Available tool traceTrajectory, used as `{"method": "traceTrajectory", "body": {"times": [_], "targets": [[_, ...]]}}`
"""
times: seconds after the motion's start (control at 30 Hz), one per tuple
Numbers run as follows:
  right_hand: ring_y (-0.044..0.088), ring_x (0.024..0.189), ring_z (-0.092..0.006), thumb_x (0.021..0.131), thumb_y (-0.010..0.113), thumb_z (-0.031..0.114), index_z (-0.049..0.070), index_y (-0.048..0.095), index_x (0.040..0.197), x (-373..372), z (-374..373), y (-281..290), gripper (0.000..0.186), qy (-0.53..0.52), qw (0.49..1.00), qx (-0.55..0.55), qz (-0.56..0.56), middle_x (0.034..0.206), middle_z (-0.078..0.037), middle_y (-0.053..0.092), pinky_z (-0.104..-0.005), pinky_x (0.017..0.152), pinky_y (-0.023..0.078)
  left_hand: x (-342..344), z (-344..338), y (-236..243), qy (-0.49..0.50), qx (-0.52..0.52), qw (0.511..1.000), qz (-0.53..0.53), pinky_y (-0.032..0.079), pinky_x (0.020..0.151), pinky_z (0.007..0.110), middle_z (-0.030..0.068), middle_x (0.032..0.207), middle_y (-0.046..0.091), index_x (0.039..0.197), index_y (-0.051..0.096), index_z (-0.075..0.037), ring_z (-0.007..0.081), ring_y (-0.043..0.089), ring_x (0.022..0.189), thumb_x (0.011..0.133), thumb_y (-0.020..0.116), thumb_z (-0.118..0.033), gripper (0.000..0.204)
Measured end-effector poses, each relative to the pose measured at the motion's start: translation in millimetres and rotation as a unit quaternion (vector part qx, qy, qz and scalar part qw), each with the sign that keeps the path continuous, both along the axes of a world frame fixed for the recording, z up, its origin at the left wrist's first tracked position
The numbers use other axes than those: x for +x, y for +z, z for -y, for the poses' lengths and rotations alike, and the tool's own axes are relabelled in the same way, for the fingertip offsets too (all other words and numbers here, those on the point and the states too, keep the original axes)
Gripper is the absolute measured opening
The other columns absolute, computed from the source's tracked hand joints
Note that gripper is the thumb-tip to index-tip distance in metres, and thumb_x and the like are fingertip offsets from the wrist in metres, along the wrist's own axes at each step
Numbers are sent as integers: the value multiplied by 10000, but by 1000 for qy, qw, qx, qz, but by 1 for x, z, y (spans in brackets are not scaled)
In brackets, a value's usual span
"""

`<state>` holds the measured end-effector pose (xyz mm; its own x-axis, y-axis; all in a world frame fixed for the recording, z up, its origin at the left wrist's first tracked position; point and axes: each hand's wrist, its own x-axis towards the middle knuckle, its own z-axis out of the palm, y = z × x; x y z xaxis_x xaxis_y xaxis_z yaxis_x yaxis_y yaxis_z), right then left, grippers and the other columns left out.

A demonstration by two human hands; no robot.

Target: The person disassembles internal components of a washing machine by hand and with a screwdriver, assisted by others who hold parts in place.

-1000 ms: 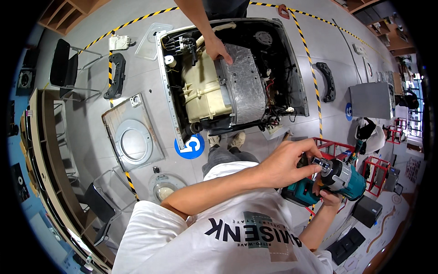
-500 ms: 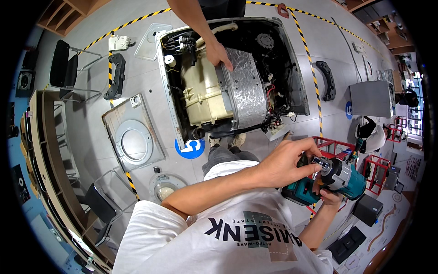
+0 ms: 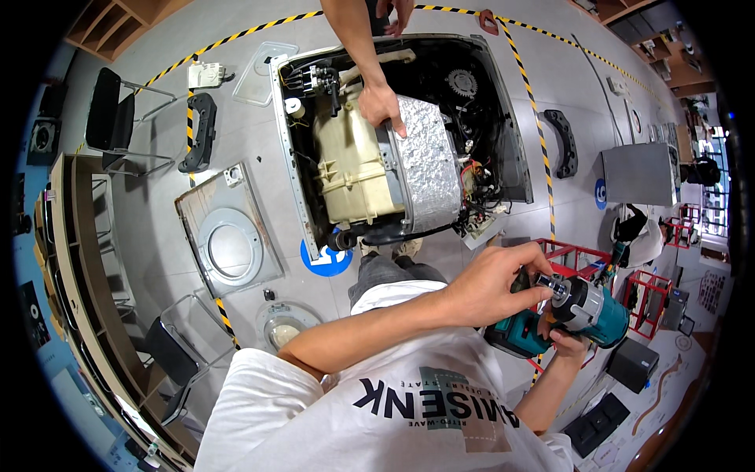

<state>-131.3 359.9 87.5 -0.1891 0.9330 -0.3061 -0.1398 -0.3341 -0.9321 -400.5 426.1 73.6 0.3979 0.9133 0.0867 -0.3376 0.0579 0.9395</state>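
Note:
Beside my torso at the right, my right hand (image 3: 568,344) grips the handle of a teal and black cordless impact driver (image 3: 604,315). From the left, my left hand (image 3: 495,285) pinches the metal socket (image 3: 550,282) at its front between thumb and fingertips. In front of me lies an opened washing machine cabinet (image 3: 515,130) with a cream plastic tub (image 3: 350,169) inside. Another person's hand (image 3: 381,105) rests on the edge of a foil-covered part (image 3: 430,161) next to the tub. Their other hand (image 3: 397,14) hangs near the cabinet's far edge.
A detached front panel with a round opening (image 3: 271,263) and a round door (image 3: 285,324) lie on the floor at left. Black curved weights (image 3: 203,132) flank the cabinet. Chairs (image 3: 110,110) stand at left, a red metal frame (image 3: 578,256) at right. Loose wires (image 3: 477,185) protrude near the cabinet's front right.
The cabinet and foil-covered part have shifted slightly. The other person's hand on it moved a little downward, and their second hand came into view at the top. My hands stay nearly still.

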Motion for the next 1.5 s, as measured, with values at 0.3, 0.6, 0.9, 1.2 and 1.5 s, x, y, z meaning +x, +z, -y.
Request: {"method": "traceTrajectory", "body": {"times": [0.3,0.6,0.9,1.2,1.5], "targets": [[612,607,-211,575,782,13,-48,450,1256,3,1,-2,761,-2,1000,3,2,980,-193,639,-285,529,487,5,2,-6,15,8,1000,14,315,499,255,45,763,545,994,589,-9,91,374,557,792,717,-155,280],[621,776,-240,531,794,78,-31,495,1215,26,12,-12,754,-13,995,35,94,992,-134,630,-316,686,504,5,6,-1,-6,-20,1000,-1,324,505,260,55,778,568,1002,600,-18,99,386,566,792,717,-160,279],[601,625,-206,567,776,82,-29,475,1206,23,10,-12,714,-6,997,25,78,978,-150,618,-284,524,493,6,3,-1,-9,-11,1000,-3,316,498,264,56,774,575,1002,596,-21,100,382,553,794,718,-159,278],[598,563,-211,579,761,66,-8,437,1247,11,6,-6,746,-8,996,32,79,955,-165,613,-293,477,496,8,2,-4,4,14,1000,7,312,500,263,61,790,590,1008,596,-20,99,380,559,794,716,-153,280],[603,571,-203,577,750,75,-9,446,1239,49,11,-29,733,20,984,77,158,939,-152,615,-286,492,496,4,-3,-5,4,10,1000,10,310,499,263,62,815,607,1013,599,-24,94,384,564,798,713,-140,270]]}}
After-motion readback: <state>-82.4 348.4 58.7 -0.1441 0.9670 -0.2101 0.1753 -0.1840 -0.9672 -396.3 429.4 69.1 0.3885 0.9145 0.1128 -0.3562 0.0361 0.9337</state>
